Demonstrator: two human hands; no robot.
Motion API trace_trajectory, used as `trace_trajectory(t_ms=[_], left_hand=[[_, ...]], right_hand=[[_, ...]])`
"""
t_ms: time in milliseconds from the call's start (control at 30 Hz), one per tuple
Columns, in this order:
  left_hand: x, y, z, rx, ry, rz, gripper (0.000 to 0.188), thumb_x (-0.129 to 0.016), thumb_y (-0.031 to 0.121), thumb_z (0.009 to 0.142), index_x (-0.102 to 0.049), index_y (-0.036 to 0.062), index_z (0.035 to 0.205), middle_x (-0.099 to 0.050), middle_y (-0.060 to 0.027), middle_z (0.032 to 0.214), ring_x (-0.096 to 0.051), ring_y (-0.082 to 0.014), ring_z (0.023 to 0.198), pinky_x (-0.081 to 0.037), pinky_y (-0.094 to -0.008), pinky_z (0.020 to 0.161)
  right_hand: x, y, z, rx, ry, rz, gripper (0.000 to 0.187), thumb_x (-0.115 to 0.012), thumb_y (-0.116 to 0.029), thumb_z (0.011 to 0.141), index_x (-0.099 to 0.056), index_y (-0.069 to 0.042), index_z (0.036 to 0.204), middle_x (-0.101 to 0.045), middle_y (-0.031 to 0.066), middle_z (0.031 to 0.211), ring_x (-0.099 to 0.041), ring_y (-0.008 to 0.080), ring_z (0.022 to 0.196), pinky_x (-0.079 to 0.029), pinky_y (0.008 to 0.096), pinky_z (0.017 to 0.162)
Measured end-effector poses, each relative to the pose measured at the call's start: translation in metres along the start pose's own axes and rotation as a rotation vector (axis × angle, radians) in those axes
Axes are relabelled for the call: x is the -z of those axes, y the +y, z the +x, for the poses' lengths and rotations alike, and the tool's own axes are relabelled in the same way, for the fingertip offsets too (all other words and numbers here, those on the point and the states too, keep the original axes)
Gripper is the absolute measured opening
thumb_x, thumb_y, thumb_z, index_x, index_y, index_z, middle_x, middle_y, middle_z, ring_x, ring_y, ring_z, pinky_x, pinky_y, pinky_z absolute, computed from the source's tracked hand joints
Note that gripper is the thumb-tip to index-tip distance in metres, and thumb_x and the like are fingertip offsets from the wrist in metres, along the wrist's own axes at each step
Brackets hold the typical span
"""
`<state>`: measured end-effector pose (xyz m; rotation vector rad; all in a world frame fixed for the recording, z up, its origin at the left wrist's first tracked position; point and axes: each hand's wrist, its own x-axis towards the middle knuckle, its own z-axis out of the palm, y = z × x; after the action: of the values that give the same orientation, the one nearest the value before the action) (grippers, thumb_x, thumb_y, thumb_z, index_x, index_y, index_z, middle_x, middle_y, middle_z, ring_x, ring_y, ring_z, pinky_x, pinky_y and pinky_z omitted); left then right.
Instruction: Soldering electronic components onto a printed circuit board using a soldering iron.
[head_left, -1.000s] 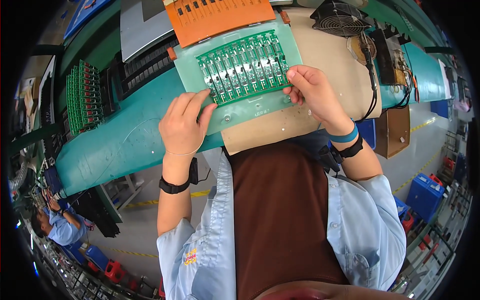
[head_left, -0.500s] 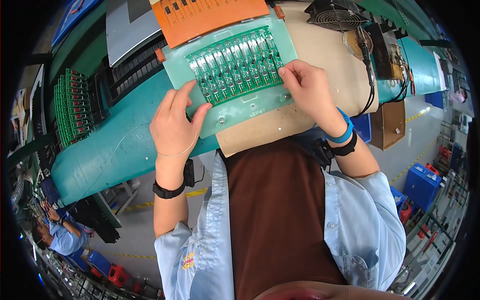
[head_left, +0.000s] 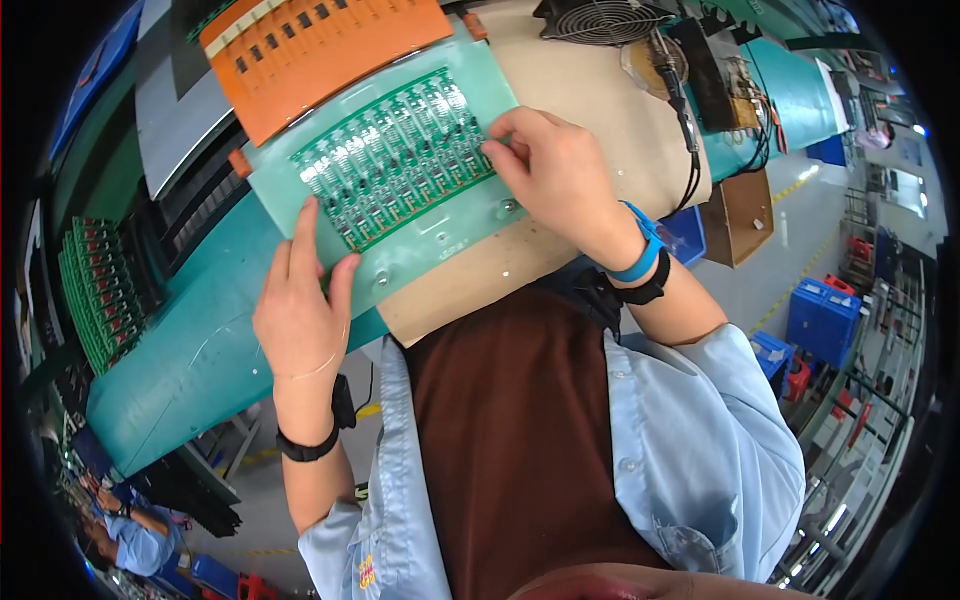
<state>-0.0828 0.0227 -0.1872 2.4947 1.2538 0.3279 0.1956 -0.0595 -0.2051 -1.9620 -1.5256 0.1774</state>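
Note:
A green circuit board panel (head_left: 395,165), made up of several narrow strips with small components, lies in a pale green fixture plate (head_left: 430,245) in front of me. My left hand (head_left: 303,310) is at the panel's left side, its fingers stretched and apart, with the index fingertip by the left edge and the thumb by the lower left corner. At the opposite edge, my right hand (head_left: 555,175) has thumb and index finger closed together on the panel's right side. An orange slotted plate (head_left: 325,55) is just beyond the panel, at the fixture's far edge.
Green board panels (head_left: 100,290) stand in a rack at the left. Tan sheeting (head_left: 600,130) covers part of the green bench (head_left: 200,350). A black fan (head_left: 605,20) and a cabled tool (head_left: 672,85) sit far right. Below the bench edge is a cardboard box (head_left: 738,220). Another person (head_left: 140,535) works lower left.
The whole view has shifted and turned a little, so the bench sits further left in the picture. Both hands stay at the panel's two sides, with little visible movement relative to it.

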Motion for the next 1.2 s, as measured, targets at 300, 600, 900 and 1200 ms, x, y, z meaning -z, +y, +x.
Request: trace_trajectory(t_ms=[300, 600, 900, 1200], left_hand=[[0.003, 0.004, -0.004, 0.018, -0.043, 0.019, 0.069, -0.077, 0.022, 0.089, -0.051, 0.0191, 0.153, -0.052, -0.0073, 0.084, -0.058, -0.0252, 0.07, -0.05, -0.0404, 0.063], [0.016, 0.005, -0.007, 0.051, -0.11, 0.008, 0.062, -0.075, 0.021, 0.091, -0.056, 0.0184, 0.149, -0.055, -0.0082, 0.087, -0.059, -0.0264, 0.076, -0.051, -0.0401, 0.068], [0.028, -0.004, -0.011, 0.117, -0.085, -0.037, 0.058, -0.075, 0.018, 0.091, -0.058, 0.0165, 0.146, -0.059, -0.0087, 0.091, -0.061, -0.0274, 0.078, -0.052, -0.0397, 0.07], [0.032, -0.007, -0.017, 0.171, -0.066, -0.039, 0.056, -0.075, 0.017, 0.091, -0.059, 0.0159, 0.145, -0.059, -0.0085, 0.092, -0.059, -0.0268, 0.076, -0.05, -0.0388, 0.068]], right_hand=[[-0.007, 0.009, 0.019, 0.065, 0.002, 0.004, 0.01, -0.073, -0.007, 0.087, -0.069, -0.006, 0.095, -0.066, 0.0087, 0.073, -0.064, 0.0244, 0.06, -0.051, 0.0357, 0.057], [-0.008, 0.009, 0.034, 0.123, -0.028, -0.07, 0.007, -0.074, -0.006, 0.086, -0.071, -0.007, 0.093, -0.066, 0.008, 0.072, -0.064, 0.0231, 0.06, -0.05, 0.0337, 0.056], [-0.009, 0.005, 0.036, 0.17, -0.039, -0.029, 0.008, -0.077, -0.007, 0.084, -0.074, -0.008, 0.091, -0.065, 0.0066, 0.07, -0.062, 0.0199, 0.057, -0.048, 0.0314, 0.053], [-0.011, -0.002, 0.038, 0.232, -0.033, -0.002, 0.005, -0.078, -0.008, 0.085, -0.075, -0.009, 0.089, -0.06, 0.0049, 0.061, -0.055, 0.0179, 0.051, -0.045, 0.0303, 0.051]])
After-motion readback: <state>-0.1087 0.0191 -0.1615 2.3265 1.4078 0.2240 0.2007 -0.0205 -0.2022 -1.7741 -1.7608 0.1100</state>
